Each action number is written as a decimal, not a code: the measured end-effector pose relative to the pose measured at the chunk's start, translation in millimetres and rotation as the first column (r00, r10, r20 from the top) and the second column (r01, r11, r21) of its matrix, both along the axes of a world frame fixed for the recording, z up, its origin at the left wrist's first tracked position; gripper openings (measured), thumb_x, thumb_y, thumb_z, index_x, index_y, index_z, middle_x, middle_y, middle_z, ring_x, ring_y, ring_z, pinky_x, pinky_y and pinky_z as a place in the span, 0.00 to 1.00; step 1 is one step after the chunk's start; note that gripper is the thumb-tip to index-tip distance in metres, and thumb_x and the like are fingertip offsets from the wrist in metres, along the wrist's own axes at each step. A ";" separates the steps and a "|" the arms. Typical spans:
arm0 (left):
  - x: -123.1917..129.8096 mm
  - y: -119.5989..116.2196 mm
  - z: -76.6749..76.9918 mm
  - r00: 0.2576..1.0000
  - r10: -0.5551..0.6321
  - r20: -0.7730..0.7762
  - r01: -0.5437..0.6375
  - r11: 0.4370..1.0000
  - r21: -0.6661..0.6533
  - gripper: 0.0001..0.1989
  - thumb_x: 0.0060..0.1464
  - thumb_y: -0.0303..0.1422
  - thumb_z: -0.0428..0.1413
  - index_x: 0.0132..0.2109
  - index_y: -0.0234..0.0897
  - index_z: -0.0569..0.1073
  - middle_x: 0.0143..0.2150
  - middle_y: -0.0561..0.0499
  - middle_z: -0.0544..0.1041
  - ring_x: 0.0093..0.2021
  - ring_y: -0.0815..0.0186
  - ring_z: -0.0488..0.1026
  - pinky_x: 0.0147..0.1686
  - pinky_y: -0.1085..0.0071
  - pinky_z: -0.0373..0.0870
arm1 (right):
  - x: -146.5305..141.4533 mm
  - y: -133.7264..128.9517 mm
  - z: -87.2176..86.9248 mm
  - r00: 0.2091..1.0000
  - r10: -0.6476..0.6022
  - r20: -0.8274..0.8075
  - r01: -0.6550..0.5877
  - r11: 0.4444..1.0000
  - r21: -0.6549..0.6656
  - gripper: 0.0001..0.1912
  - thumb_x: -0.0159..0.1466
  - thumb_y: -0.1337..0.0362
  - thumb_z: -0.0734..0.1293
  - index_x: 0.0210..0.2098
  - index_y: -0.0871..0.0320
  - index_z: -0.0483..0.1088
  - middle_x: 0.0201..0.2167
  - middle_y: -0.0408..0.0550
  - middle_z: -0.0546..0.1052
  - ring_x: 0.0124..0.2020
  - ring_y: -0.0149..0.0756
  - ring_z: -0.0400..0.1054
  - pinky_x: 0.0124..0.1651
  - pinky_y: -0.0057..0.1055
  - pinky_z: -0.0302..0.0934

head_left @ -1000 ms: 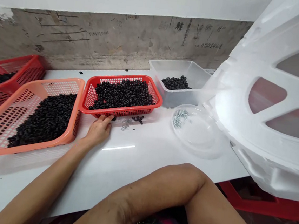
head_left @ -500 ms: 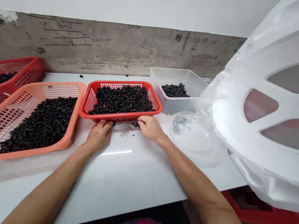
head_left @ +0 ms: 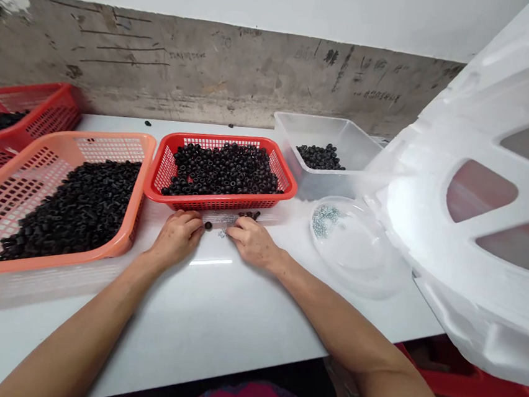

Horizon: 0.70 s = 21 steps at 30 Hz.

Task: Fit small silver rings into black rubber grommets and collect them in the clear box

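Observation:
My left hand (head_left: pixel 177 238) rests on the white tabletop in front of the red basket, its fingers curled and closed. A small black round piece (head_left: pixel 208 225) sits right at its fingertips. Close by on the right, my right hand (head_left: pixel 254 242) has thumb and fingers pinched together over a little scatter of tiny silvery pieces (head_left: pixel 222 233); what is between the fingertips is too small to make out. Several dark pieces (head_left: pixel 250 214) lie just beyond that hand. Behind both hands, the red basket (head_left: pixel 226 205) is filled with black ring-shaped pieces (head_left: pixel 230 170).
An orange basket (head_left: pixel 122 241) of black pieces stands left, with another red basket (head_left: pixel 57 116) behind it. A translucent bin (head_left: pixel 336 183) holds black pieces at the back right. Before it lies a clear round lid (head_left: pixel 353 244) with silvery pieces. A large white moulded panel (head_left: pixel 431 221) leans at right.
My right hand has moved left and nearer to me, from the dark pieces to the silvery scatter. The black round piece at my left fingertips shows more fully. The view has shifted slightly.

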State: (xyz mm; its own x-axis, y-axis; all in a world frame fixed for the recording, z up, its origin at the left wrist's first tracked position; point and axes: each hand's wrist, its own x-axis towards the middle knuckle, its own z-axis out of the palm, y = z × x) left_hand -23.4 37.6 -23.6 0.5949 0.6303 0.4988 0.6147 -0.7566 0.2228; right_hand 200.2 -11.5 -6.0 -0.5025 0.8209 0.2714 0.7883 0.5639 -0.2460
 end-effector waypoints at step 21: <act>29.9 -37.4 27.2 0.949 -0.314 -0.008 0.298 0.909 -0.292 0.12 0.57 0.26 0.45 0.39 0.35 0.74 0.35 0.44 0.71 0.37 0.60 0.68 0.37 0.64 0.67 | -8.8 -3.0 -6.3 0.991 -0.027 -0.129 0.030 0.999 0.020 0.08 0.62 0.72 0.57 0.30 0.60 0.65 0.30 0.49 0.66 0.35 0.37 0.59 0.41 0.33 0.58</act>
